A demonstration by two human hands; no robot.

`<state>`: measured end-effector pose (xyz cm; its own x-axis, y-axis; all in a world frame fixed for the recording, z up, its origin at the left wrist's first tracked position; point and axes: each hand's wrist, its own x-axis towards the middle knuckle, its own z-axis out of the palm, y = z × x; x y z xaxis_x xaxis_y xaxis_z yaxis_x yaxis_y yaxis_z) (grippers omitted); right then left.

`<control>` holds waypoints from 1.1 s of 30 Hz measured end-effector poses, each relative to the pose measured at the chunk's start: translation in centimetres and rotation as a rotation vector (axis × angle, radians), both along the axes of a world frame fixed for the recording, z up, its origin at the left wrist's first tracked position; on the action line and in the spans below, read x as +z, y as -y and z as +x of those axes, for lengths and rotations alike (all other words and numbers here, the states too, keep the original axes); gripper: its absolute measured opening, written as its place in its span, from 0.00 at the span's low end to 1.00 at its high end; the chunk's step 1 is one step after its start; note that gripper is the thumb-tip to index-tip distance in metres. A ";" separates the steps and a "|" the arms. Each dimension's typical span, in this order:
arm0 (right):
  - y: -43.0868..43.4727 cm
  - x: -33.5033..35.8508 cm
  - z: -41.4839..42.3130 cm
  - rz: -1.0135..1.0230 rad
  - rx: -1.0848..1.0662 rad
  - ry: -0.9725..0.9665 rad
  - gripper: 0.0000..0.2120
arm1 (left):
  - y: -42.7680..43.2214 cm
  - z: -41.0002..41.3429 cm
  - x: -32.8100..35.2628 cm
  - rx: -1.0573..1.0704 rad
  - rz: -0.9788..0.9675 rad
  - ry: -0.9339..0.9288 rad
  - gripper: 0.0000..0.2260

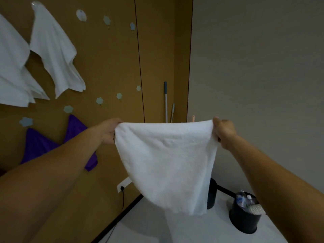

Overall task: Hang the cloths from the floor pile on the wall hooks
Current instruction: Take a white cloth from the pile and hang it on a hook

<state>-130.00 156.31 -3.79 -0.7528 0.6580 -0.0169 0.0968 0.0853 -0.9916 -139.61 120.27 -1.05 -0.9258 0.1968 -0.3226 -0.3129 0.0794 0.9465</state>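
Left hand (109, 132) and right hand (224, 132) are pinching the fluffy white terry cloth (166, 158) by its top corners, probably aiming next for the pale flower-shaped hook (119, 95) just above the left.

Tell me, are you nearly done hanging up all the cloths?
Partly. Some white cloths and two purple cloths already hang on hooks. The left hand and right hand hold another white towel spread by its top edge. Several bare hooks are free; the floor pile is out of view, so I can't count what's left.
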 end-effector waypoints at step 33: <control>-2.9 -0.8 1.1 0.043 0.000 -0.062 0.12 | -0.8 -1.3 -3.0 0.083 -0.196 0.070 0.04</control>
<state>-128.89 159.21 -4.63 -0.7517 0.6569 0.0584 0.0348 0.1280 -0.9912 -140.96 121.10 -4.01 -0.9102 0.0480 -0.4114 -0.3906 0.2308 0.8912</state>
